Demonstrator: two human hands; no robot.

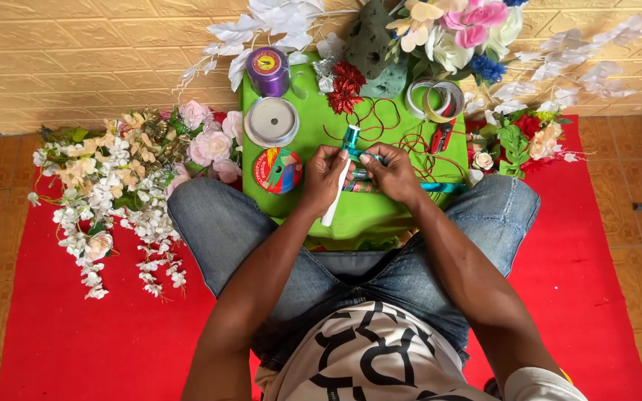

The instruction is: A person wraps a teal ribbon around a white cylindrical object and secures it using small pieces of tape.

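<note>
White stick [334,199] pinched in left hand [323,178]; right hand [391,173] pinches teal ribbon [351,145] at its top

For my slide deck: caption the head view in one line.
Both hands, left and right, wind teal ribbon around a white stick over a green board.

The scene is lit brightly and evenly by soft daylight; colours are rendered saturated. Only faint, diffuse shadows are cast beneath the forearms and around the flowers. Slight glare is seen on the silver spool [271,122]. Focus is held throughout, though straight lines are bowed by wide-angle distortion near the edges.
</note>
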